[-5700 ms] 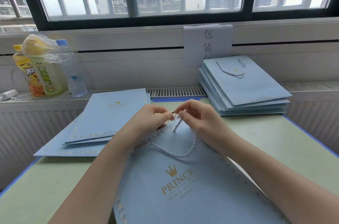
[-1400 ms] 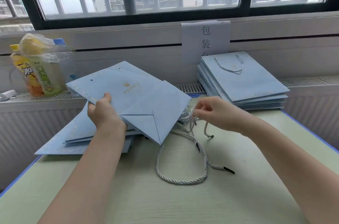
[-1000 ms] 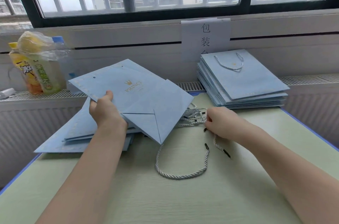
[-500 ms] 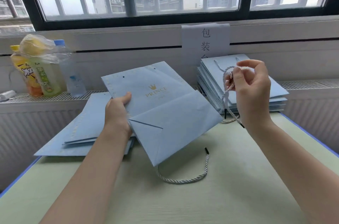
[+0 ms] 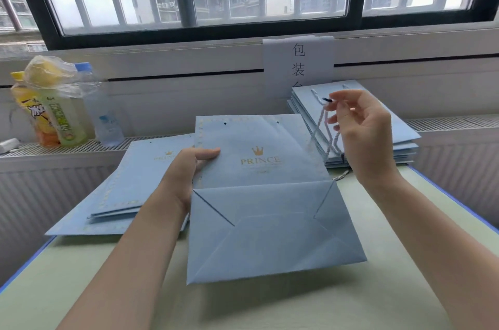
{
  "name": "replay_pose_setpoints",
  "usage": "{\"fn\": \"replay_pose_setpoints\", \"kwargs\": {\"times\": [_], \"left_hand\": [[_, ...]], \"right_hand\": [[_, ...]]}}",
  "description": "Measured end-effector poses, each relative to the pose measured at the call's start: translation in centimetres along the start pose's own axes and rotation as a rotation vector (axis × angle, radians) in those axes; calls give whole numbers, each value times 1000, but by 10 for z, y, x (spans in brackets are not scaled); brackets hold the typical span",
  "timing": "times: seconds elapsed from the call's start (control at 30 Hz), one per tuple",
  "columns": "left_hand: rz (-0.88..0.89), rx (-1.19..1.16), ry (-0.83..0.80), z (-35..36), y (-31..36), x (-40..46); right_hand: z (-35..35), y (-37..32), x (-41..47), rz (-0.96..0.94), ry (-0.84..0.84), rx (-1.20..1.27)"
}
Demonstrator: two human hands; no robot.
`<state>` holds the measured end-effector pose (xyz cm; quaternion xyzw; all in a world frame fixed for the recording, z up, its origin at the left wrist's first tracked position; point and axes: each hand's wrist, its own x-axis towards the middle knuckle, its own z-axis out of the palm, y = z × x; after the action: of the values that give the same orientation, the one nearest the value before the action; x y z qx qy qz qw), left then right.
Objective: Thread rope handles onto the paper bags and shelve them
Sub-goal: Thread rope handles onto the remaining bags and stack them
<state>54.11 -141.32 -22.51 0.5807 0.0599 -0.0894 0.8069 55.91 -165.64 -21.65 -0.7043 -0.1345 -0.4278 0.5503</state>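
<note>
Behind the work, a stack of finished bags point(image 5: 378, 124) sits at the table's point(image 5: 378, 289) far right, partly hidden by the right hand point(image 5: 370, 135). A flatter pile of unthreaded bags point(image 5: 135, 181) lies at left, and 3 drink bottles point(image 5: 62, 111) under a crumpled plastic bag stand on the radiator grille. A paper sign point(image 5: 298, 65) hangs below the window.

The left hand point(image 5: 186, 175) grips the left edge of a pale-blue paper bag point(image 5: 264, 202) — thumb on top, the bag held flat with its folded bottom nearest the camera. 2 punched holes show at its far edge. The raised right hand pinches a twisted white rope point(image 5: 328, 130) near its black tip; the remaining fingers are loosely curled.
</note>
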Motion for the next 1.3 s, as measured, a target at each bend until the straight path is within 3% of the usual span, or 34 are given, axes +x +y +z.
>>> {"fn": "replay_pose_setpoints", "kwargs": {"times": [0.2,0.4,0.6,0.77,0.97,1.07,1.17,1.23,1.3], "left_hand": [[-69,171,-80,13,-7,-4],[-5,286,48,14,-6,-1],[90,119,197,0,-6,8],[161,-38,313,-9,0,13],[168,-149,321,-13,2,12],[159,-140,327,-12,3,12],[178,-138,336,-12,4,13],[180,-131,344,-15,4,14],[187,-120,347,-18,4,17]], "right_hand": [[-4,3,4,194,-114,101],[-2,13,1,272,-183,-11],[4,15,-2,232,-180,-39],[5,6,-5,43,-34,-4],[6,3,-5,42,5,-21],[5,4,-1,213,-86,-25],[2,7,-1,575,-359,-81],[0,6,-3,836,-489,71],[-4,7,-4,932,-521,197]]}}
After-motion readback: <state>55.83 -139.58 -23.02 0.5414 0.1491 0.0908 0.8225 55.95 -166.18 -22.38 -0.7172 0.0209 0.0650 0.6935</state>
